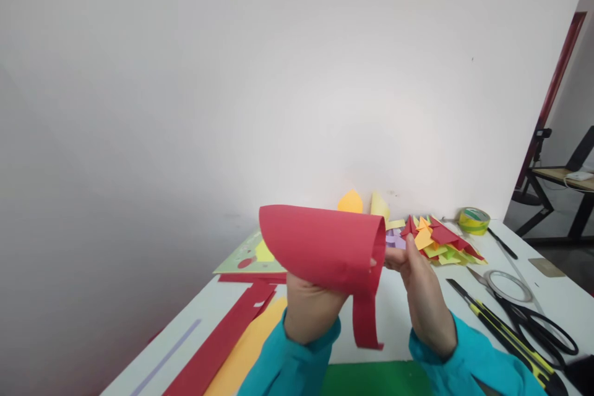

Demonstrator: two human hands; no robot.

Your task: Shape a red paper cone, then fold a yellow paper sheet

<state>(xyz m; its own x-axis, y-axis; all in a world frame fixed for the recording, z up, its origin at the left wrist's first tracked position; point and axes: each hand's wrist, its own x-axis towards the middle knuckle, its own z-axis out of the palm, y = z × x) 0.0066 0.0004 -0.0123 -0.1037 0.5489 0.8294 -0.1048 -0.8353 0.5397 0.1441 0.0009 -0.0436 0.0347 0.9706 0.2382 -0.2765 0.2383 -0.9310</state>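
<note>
A sheet of red paper (325, 247) is curved into a half-tube above the white table (408, 322), with a narrow red strip hanging from its right edge. My left hand (309, 309) grips the curved sheet from underneath, fingers hidden behind it. My right hand (424, 300) pinches the sheet's right edge near some small holes. Both wrists wear teal sleeves.
A pile of folded coloured paper pieces (436, 238) lies behind my hands. Black scissors (538, 322), a yellow-black utility knife (505, 331), a clear tape ring (508, 284) and a yellow-green tape roll (474, 220) sit right. Red and orange strips (232, 340) lie left, green paper (375, 378) in front.
</note>
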